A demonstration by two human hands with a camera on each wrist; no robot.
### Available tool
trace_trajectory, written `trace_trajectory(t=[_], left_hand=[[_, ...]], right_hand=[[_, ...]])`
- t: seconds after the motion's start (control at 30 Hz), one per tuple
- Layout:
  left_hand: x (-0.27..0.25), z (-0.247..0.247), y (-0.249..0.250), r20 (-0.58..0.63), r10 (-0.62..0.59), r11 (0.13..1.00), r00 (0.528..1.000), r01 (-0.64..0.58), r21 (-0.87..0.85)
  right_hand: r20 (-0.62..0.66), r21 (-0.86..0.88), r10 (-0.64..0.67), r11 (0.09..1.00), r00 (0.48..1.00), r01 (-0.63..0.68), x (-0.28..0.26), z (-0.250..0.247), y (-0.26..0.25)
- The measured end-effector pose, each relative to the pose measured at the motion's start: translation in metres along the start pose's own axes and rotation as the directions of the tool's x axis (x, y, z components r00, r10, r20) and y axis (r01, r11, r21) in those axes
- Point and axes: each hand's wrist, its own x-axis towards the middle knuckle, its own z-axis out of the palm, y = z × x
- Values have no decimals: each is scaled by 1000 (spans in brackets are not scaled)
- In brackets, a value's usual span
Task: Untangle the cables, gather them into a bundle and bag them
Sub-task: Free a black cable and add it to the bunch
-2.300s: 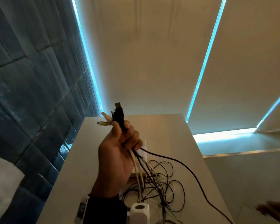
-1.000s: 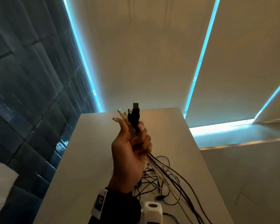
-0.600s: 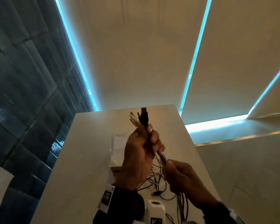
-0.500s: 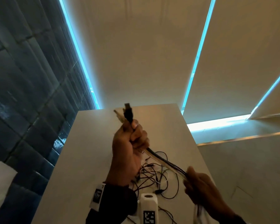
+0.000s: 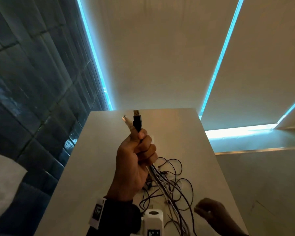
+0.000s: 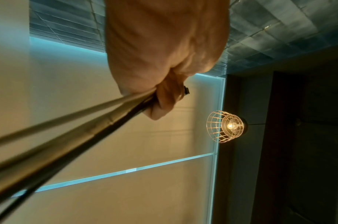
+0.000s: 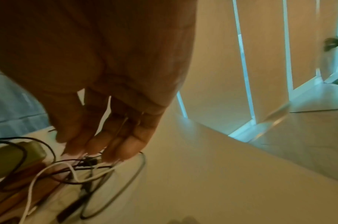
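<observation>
Running away from the camera toward pale wall panels edged with blue light strips [image 5: 218, 60], a narrow white table [image 5: 99, 164] carries loose cable loops. The left hand [image 5: 134, 160] fists the cables [image 5: 157, 178] upright, black USB plug [image 5: 137, 122] topmost. The right hand [image 5: 209, 212] hangs relaxed just above the strands, gripping nothing.

Dark sleeve [image 5: 119, 217], white wrist tag [image 5: 98, 212] with marker.

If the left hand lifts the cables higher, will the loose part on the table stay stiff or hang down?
Probably hang limp: below the left hand the cables droop and loop on the table. The loops look tangled, so they may rise together. They seem light.
</observation>
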Motion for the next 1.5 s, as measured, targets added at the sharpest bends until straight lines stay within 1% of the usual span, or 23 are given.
trace_trajectory(t=[0.03, 0.07, 0.1, 0.13, 0.23, 0.3, 0.37, 0.43, 0.5, 0.57, 0.7, 0.77, 0.83, 0.87, 1.0, 1.07, 1.1, 1.17, 1.23, 1.3, 1.37, 1.43, 1.5], left_hand=[[0, 0, -1, 1, -5, 1000, 1000, 5, 5], [-1, 1, -1, 1, -5, 1000, 1000, 5, 9], [-1, 0, -1, 0, -3, 1000, 1000, 3, 11], [-1, 0, 0, 2, 2, 1000, 1000, -2, 17], [-1, -3, 0, -4, 18, 999, 1000, -18, 49], [-1, -5, 1, -8, 22, 998, 1000, -21, 67], [-1, -8, 1, -12, 26, 996, 1000, -25, 81], [0, -10, 1, -19, 33, 994, 999, -31, 102], [1, -14, 2, -28, 43, 992, 999, -40, 117], [3, -17, 1, -42, 55, 990, 998, -49, 131], [9, -24, 1, -82, 77, 984, 994, -62, 168], [12, -28, 1, -100, 86, 981, 991, -66, 183], [15, -30, 0, -112, 90, 975, 990, -64, 212], [15, -30, 0, -118, 91, 971, 989, -62, 230], [20, -27, -8, -155, 68, 950, 986, -17, 312], [23, -26, -11, -170, 65, 929, 983, 2, 370], [24, -25, -12, -179, 68, 916, 982, 10, 402], [25, -24, -13, -206, 78, 882, 976, 29, 470], [26, -24, -16, -223, 101, 830, 970, 42, 556], [27, -26, -20, -231, 117, 764, 966, 61, 643], [28, -27, -23, -227, 102, 723, 969, 84, 686], [27, -25, -23, -212, 83, 736, 974, 83, 672], [23, -22, -18, -202, 104, 759, 974, 54, 649]], right_hand=[[6, -27, 2, 1000, 1000, -2, -1, 6, -33], [-9, -73, -86, 994, 996, 85, 14, 14, -38], [33, -123, -90, 988, 995, 94, 24, 17, -53], [36, -191, -149, 970, 988, 153, 33, 19, -58], [128, -360, -127, 918, 984, 165, 43, 26, -67], [180, -477, -85, 864, 980, 163, 48, 31, -71], [226, -553, -52, 815, 973, 172, 50, 35, -71], [254, -606, -42, 772, 966, 193, 51, 37, -72], [256, -630, -73, 744, 964, 223, 53, 38, -70], [259, -615, -101, 750, 961, 244, 54, 37, -67], [192, -535, -211, 796, 958, 283, 61, 28, -57], [148, -482, -211, 838, 966, 257, 69, 14, -55], [119, -357, -200, 905, 973, 230, 74, -7, -66], [82, -286, -212, 931, 974, 226, 76, -18, -74], [-51, -44, -216, 976, 975, 214, 78, -46, -117], [-126, 127, -228, 962, 966, 243, 76, -51, -141], [-143, 238, -226, 937, 964, 255, 74, -52, -155], [-168, 442, -232, 851, 958, 284, 67, -50, -182], [-212, 554, -253, 765, 944, 330, 58, -47, -208], [-267, 583, -294, 709, 918, 397, 50, -43, -231], [-302, 565, -348, 685, 888, 460, 44, -38, -248], [-305, 532, -382, 691, 872, 489, 41, -35, -257], [-294, 524, -388, 699, 874, 487, 41, -32, -258]])
